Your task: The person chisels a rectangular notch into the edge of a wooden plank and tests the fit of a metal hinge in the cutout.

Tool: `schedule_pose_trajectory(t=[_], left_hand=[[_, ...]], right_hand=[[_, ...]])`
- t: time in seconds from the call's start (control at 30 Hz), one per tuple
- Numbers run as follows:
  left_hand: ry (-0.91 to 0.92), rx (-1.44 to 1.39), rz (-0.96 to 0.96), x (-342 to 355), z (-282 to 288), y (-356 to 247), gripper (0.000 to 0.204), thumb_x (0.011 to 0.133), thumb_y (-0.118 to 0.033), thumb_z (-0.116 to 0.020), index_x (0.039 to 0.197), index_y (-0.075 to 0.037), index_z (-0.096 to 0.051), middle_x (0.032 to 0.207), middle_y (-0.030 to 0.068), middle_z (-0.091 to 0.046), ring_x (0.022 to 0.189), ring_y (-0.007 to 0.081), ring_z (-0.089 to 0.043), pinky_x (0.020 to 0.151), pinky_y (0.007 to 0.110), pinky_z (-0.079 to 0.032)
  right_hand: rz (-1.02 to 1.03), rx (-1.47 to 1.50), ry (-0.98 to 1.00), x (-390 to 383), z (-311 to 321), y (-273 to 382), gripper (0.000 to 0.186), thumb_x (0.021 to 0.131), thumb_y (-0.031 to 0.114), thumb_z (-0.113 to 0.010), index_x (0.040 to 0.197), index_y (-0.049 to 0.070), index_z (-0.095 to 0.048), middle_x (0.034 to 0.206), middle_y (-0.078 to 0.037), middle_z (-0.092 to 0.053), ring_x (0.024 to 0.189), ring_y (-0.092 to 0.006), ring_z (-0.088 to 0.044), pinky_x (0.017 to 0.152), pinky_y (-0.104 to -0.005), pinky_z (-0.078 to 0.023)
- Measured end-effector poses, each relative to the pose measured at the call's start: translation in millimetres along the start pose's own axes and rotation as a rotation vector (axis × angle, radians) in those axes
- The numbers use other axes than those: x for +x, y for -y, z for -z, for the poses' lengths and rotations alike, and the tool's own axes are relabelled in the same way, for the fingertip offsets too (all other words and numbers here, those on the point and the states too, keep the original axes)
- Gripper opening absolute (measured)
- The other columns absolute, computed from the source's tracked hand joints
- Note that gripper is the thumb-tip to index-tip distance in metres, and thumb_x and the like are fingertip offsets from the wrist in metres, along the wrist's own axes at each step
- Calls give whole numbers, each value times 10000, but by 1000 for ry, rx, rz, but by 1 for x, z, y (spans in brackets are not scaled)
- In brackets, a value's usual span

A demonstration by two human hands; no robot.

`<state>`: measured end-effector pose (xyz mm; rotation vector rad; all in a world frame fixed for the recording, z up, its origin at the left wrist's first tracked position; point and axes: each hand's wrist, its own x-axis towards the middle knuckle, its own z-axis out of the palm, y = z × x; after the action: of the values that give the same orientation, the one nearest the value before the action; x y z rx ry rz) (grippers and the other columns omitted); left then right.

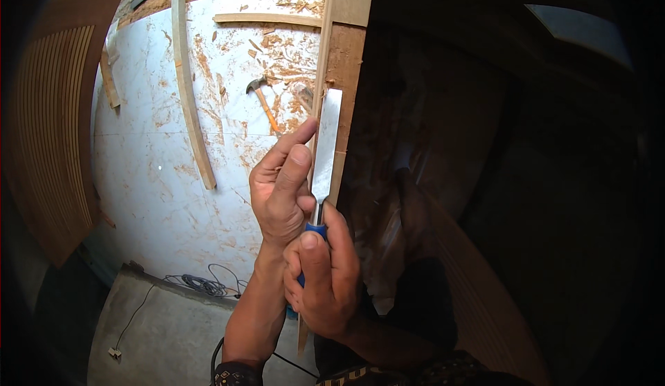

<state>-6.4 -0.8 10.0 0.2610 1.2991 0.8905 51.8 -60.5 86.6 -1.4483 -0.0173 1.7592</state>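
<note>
My right hand [320,279] is closed around the blue handle [315,231] of a chisel, whose wide steel blade [326,137] points away from me along a long wooden board [346,54]. My left hand [280,195] is just left of the blade, index finger extended toward the board's edge, thumb raised and other fingers curled by the chisel's neck; what they grip, if anything, is hidden. A claw hammer [263,99] with an orange handle lies beyond my left hand among wood shavings [273,60].
Wooden strips [187,95] [270,19] lie on the white floor sheet [138,164]. A slatted brown panel [52,123] stands at the left. Coiled cables [201,282] and a small plug [114,351] lie near the grey concrete slab [138,330]. The right side is in dark shadow.
</note>
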Motion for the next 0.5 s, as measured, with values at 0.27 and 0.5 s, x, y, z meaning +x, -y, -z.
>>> schedule_pose_trajectory(t=[0.27,0.5], left_hand=[[-28,-59,-42,8,-5,3,426,1060,-258,-634,1327,71,-669,709,-84,-520,509,-35,-363,467,143,-268],[-49,-54,-32,6,0,6,437,1052,-263,-637,1329,74,-669,707,-93,-521,571,-31,-391,526,147,-284]], right_hand=[[2,59,10,-6,2,3,485,1129,298,-421,1504,-2,-351,756,-6,-482,524,-41,-417,468,-231,-379],[20,-8,2,2,-3,9,503,1136,317,-414,1519,-1,-341,753,-6,-480,536,-43,-429,470,-233,-381]])
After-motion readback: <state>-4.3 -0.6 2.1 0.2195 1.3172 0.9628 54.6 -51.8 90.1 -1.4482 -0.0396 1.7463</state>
